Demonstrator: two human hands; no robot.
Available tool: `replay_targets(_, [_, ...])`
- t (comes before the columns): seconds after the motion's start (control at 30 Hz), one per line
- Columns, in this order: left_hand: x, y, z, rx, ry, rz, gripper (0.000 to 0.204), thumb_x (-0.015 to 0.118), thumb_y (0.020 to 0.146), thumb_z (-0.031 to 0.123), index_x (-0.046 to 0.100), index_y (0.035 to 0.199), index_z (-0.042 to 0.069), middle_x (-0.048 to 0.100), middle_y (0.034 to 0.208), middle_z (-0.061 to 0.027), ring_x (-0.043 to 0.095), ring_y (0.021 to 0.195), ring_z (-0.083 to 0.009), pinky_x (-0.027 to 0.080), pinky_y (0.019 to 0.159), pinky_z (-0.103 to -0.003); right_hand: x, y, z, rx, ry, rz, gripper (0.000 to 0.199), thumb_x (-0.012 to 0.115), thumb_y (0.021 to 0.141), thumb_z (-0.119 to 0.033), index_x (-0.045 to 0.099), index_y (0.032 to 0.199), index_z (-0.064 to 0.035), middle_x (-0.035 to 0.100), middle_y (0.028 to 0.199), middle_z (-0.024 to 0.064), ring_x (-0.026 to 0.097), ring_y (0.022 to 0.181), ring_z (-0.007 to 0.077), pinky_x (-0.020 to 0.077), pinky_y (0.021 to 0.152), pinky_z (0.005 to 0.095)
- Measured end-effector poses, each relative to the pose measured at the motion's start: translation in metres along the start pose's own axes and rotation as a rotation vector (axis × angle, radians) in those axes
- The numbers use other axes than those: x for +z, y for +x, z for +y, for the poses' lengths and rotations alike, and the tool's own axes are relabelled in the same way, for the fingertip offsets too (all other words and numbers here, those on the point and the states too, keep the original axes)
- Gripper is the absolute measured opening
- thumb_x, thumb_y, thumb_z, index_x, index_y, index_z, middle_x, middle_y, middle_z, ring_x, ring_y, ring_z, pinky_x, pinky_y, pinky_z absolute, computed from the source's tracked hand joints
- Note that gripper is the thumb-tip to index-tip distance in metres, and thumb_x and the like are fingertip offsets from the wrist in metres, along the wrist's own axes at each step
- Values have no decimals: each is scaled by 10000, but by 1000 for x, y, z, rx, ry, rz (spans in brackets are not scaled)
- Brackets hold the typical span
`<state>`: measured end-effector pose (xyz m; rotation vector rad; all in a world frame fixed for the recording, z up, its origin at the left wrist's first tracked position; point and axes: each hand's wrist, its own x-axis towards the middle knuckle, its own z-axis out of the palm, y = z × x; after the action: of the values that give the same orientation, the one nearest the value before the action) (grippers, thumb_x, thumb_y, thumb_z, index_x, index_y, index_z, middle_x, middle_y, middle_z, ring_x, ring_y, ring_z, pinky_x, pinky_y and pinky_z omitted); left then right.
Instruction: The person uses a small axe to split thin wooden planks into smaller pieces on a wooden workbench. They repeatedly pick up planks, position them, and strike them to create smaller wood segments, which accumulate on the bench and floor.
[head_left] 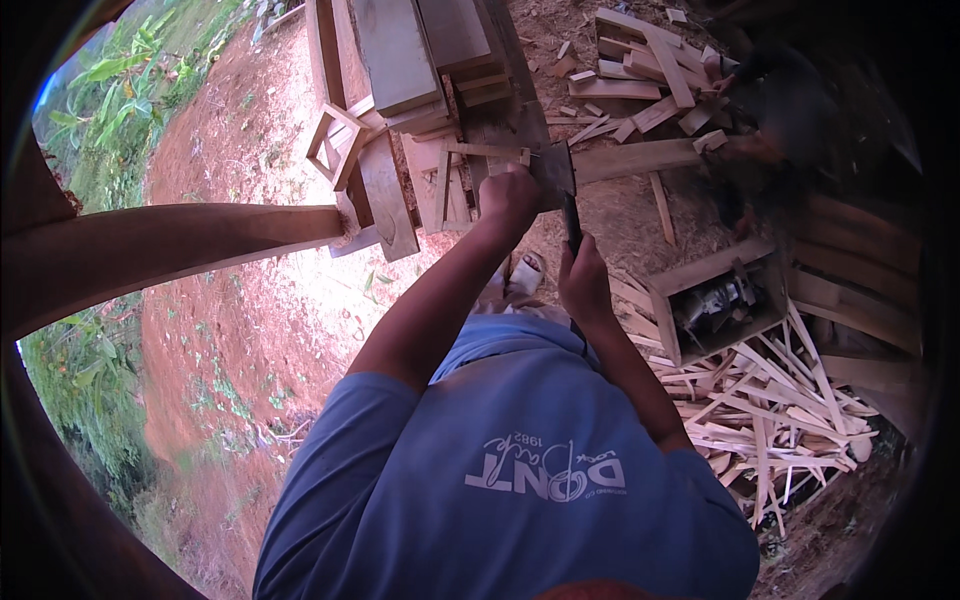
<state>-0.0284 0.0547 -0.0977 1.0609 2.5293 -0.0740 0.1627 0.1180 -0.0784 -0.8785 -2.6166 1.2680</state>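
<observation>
Head view, looking down over a blue shirt [510, 470]. The left hand [508, 196], near 12 o'clock of the frame centre, is closed in a fist at the top edge of a dark hatchet blade [556, 172]; whether it grips the blade or the wood beneath cannot be told. The right hand [583, 275], at 5 o'clock of the left, is wrapped shut around the dark handle [571, 222] below the blade. A long pale plank [634, 159] runs from the blade toward 3 o'clock. An open wooden box [712, 300] lies at 3 o'clock of the right hand; a heap of wood offcuts [770, 410] spreads at 4 o'clock. Stacked wooden frames [420, 90] stand at 11 o'clock.
</observation>
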Motion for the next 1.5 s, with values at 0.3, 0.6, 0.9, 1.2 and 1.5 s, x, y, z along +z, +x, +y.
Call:
replay_targets(0.3, [-1, -3, -2, 36, 32, 44, 196, 645, 945, 123, 762, 1044, 1, 749, 994, -143, 803, 883, -278, 628, 644, -408, 18, 6, 13, -2, -81, -16, 342, 546, 1088, -188, 470, 1300, 69, 668, 1032, 344, 691, 941, 540, 576, 768, 589])
replay_targets(0.6, [2, -4, -1, 47, 71, 100, 174, 643, 934, 107, 746, 1021, -2, 757, 960, -137, 803, 839, -270, 626, 627, -396, 20, 13, 10, 71, -88, -6, 334, 539, 1097, -199, 478, 1290, 66, 669, 1026, 344, 691, 949, 534, 572, 772, 574])
replay_targets(0.9, [-2, -2, -4, 45, 21, 75, 242, 623, 959, 142, 698, 1083, -52, 779, 926, -142, 806, 848, -281, 633, 661, -405, 22, 12, 11, 8, -124, 15, 338, 562, 1086, -191, 475, 1275, 75, 669, 990, 346, 693, 930, 544, 565, 743, 587])
replay_targets(1.2, [-1, 1, -5, -15, -45, 21, 250, 642, 963, 119, 673, 1132, -63, 775, 981, -182, 803, 906, -326, 645, 721, -432, 16, 11, -15, -17, -15, 83, 315, 543, 1093, -192, 473, 1247, 74, 673, 988, 351, 698, 922, 536, 578, 748, 574])
replay_targets(1.5, [-2, -1, -7, 62, 35, -4, 280, 629, 966, 135, 670, 1160, -64, 763, 1018, -223, 799, 950, -326, 645, 721, -429, 4, 7, -17, 41, 68, 99, 251, 561, 1078, -164, 507, 1199, 49, 676, 948, 330, 685, 925, 537, 529, 743, 584])
